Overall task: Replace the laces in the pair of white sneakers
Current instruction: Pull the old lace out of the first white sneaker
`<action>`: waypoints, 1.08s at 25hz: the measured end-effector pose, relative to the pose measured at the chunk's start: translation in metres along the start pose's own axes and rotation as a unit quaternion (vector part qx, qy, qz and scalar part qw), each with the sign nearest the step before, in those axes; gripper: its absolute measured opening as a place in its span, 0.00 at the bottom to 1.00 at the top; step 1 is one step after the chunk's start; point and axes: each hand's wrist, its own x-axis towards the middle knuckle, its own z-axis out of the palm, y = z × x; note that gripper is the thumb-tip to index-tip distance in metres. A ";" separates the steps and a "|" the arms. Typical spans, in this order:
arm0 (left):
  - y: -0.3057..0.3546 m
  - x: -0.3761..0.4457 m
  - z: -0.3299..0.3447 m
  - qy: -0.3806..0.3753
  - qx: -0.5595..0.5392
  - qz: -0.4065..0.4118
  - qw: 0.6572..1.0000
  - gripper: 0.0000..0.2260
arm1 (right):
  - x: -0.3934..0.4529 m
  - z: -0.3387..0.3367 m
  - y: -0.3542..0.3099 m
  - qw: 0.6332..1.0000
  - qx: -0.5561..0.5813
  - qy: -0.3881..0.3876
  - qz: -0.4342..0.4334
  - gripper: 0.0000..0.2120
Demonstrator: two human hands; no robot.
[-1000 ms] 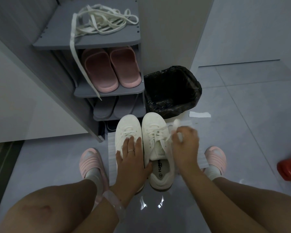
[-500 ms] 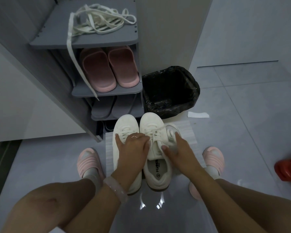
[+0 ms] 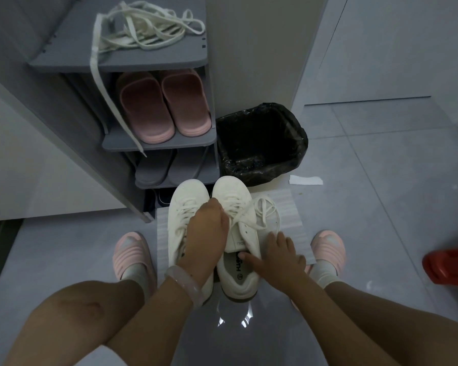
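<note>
L hand (image 3: 206,231): fingers curled over laces (image 3: 245,216) of R sneaker (image 3: 237,233), lower centre; pinch unclear.
R hand (image 3: 278,256): fingers spread, steadying collar.
Laces: soft, limp, light; pull near eyelets.

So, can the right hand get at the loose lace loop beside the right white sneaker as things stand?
Probably yes. The right hand rests open on the right white sneaker, and the loose white lace loop lies uncovered just ahead of its fingers; the left hand stays off to the side.
</note>
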 end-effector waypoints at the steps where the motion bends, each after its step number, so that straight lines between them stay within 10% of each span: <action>1: -0.001 0.000 -0.001 0.005 -0.020 0.002 1.000 0.08 | 0.001 0.001 0.000 1.000 0.001 -0.017 0.004 0.44; 8: -0.008 -0.010 -0.005 -0.055 0.136 0.007 0.989 0.11 | 0.014 0.013 0.008 0.998 0.036 -0.039 -0.039 0.54; 15: -0.006 -0.005 -0.006 0.045 0.026 0.000 0.999 0.08 | 0.015 0.013 0.009 0.998 0.032 -0.043 -0.043 0.51; 21: -0.010 -0.012 -0.003 -0.057 0.102 -0.036 0.993 0.11 | 0.014 0.013 0.008 0.998 0.033 -0.045 -0.043 0.49; 27: -0.008 0.004 -0.026 0.193 -0.031 0.009 0.981 0.08 | 0.012 0.012 0.008 0.997 0.039 -0.044 -0.047 0.53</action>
